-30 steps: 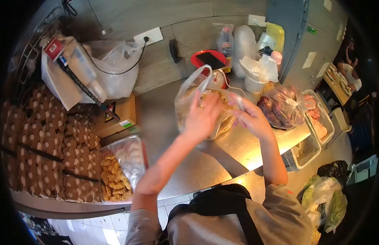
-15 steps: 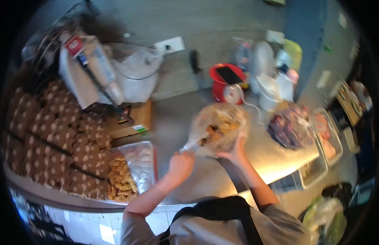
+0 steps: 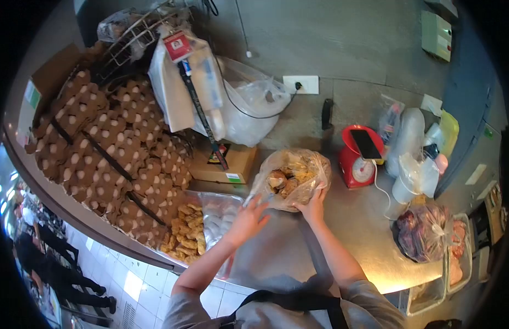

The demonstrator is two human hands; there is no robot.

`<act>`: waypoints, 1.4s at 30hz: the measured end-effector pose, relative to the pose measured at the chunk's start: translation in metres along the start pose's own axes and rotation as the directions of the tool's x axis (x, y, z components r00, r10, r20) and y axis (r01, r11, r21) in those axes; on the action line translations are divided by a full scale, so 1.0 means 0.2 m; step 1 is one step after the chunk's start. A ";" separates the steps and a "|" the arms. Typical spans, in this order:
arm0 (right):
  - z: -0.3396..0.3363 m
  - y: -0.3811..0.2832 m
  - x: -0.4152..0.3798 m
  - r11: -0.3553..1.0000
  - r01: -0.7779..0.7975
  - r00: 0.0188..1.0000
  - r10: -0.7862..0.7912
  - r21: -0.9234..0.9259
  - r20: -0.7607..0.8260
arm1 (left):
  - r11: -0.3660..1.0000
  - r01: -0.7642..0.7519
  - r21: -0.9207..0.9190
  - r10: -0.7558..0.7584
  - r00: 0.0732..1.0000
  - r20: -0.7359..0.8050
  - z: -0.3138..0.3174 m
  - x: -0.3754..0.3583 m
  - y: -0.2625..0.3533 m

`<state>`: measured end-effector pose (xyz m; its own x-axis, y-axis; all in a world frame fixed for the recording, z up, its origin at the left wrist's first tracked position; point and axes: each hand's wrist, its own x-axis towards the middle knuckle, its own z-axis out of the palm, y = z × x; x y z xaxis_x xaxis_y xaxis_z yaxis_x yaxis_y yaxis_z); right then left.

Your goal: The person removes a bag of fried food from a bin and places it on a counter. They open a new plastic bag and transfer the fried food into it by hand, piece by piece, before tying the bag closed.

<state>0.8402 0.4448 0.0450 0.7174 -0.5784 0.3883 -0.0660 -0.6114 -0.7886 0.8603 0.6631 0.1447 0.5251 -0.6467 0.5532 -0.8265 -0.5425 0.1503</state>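
A clear plastic bag [image 3: 271, 164] stands on the metal counter with its mouth spread, and brown and yellowish food pieces [image 3: 287, 183] show inside. My right hand [image 3: 313, 208] grips the bag's near right side, thumb toward the front and fingers up along the plastic. At the near left of the bag, my left hand [image 3: 248, 222] is open with its fingers apart, fingertips close to the bag's edge. Left of that hand lies a tray with golden-brown fried pieces [image 3: 186, 230] and a plastic-covered section of pale, round things [image 3: 219, 219].
Stacked egg trays [image 3: 112, 153] fill the left side, beside a cardboard box [image 3: 238, 164] and white plastic bags [image 3: 254, 115]. A red scale [image 3: 356, 170] carries a phone [image 3: 365, 143]. Farther right sit a bag of dark reddish pieces [image 3: 421, 233] and a tub of pink meat [image 3: 457, 255].
My left hand has let go of the bag's left edge and its fingers have spread. My right hand stays on the bag. The whole view has swung, so the counter's things appear farther right.
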 end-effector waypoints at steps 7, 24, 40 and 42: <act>0.00 0.05 0.08 0.998 0.052 0.998 -0.050 -0.033 0.042 | 0.988 0.084 -0.131 -0.119 0.950 -0.288 -0.20 0.35 -0.16; -0.82 0.11 -0.65 0.982 -0.176 0.965 0.158 -0.069 -0.210 | 0.872 0.488 0.032 -0.357 0.680 -0.640 -0.01 0.75 -0.92; -0.54 -0.38 -0.66 0.978 0.174 0.946 -0.199 0.117 0.258 | 0.973 0.232 -0.022 -0.219 0.879 -0.424 -0.57 0.62 -0.45; -0.52 -0.44 -0.64 0.967 0.171 0.933 -0.221 0.189 0.285 | 0.971 0.007 0.239 0.094 0.908 -0.408 -0.49 0.53 -0.34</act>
<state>0.6825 0.5164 0.1141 0.8814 -0.2508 0.4004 0.1901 -0.5876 -0.7865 0.9522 0.6846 0.2741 0.3166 -0.4194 0.8508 -0.7505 -0.6592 -0.0456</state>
